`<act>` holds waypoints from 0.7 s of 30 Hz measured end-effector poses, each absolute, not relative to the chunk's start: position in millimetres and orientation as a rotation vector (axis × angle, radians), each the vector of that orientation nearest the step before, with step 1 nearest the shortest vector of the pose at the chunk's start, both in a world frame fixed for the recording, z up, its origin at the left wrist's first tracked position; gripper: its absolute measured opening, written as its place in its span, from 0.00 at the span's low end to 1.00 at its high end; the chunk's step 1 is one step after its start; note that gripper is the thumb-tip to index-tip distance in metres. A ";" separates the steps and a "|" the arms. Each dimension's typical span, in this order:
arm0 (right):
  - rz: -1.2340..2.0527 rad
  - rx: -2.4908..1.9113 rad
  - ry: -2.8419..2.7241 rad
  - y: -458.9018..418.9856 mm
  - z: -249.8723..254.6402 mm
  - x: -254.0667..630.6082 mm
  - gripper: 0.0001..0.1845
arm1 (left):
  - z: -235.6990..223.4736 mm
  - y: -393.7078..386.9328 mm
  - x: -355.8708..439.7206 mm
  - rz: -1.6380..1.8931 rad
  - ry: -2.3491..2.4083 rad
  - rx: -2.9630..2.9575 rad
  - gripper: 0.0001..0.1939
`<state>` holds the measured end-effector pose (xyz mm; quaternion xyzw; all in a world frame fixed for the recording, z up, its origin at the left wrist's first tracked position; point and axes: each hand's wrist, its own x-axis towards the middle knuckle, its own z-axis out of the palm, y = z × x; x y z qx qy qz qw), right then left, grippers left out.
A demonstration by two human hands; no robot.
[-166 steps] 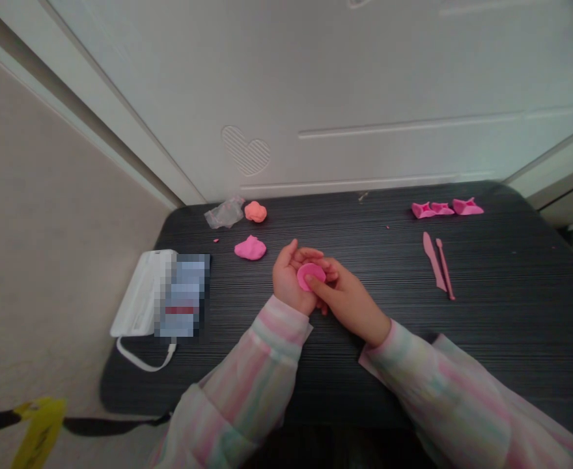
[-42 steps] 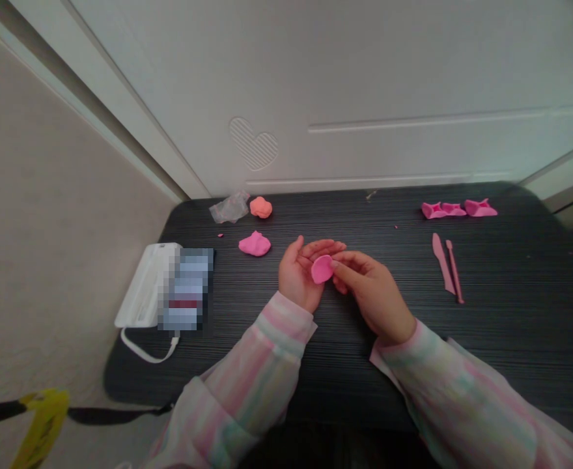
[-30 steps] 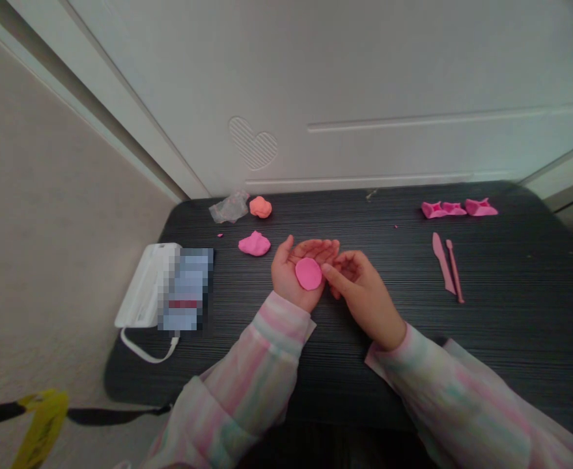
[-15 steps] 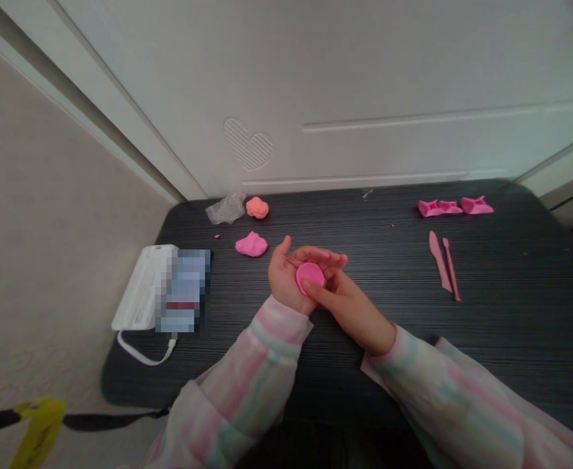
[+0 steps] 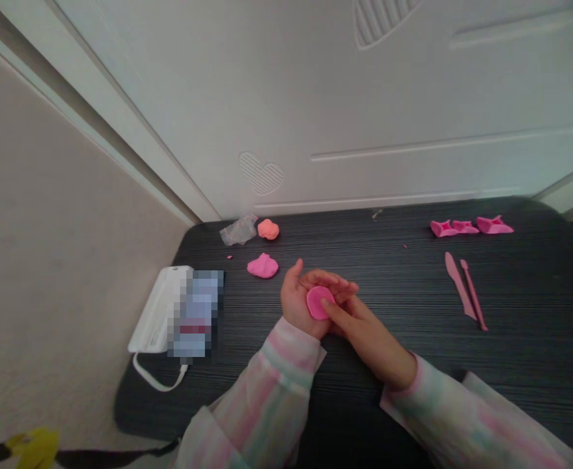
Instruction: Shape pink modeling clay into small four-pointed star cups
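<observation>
My left hand, palm up with its fingers a little curled, cups a flat, round disc of pink modelling clay. The thumb of my right hand presses on the disc's right side, while its other fingers are mostly hidden behind my left hand. Left of my hands lies a flattened lump of pink clay. An orange clay lump sits behind it, beside a crumpled clear plastic bag.
Several folded pink clay shapes stand in a row at the back right. In front of them lie a pink plastic knife and a thin pink stick tool. A phone and a white power bank with a cable occupy the dark table's left side.
The whole scene has shifted down and slightly right as the camera tilted up. My right thumb has moved from the disc's lower edge to its right side.
</observation>
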<state>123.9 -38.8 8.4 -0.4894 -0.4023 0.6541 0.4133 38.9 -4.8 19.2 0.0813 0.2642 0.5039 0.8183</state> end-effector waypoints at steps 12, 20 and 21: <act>1.493 -1.339 -1.109 -41.3 6.5 124.5 0.08 | 19.5 -3.7 37.9 1.027 0.538 0.113 0.27; 1.139 -1.361 -1.106 -40.6 2.4 135.9 0.18 | 13.4 5.1 34.6 1.124 0.671 -0.043 0.22; 1.052 -1.398 -1.144 -40.5 2.3 138.5 0.16 | 12.4 6.0 34.6 1.145 0.677 -0.050 0.22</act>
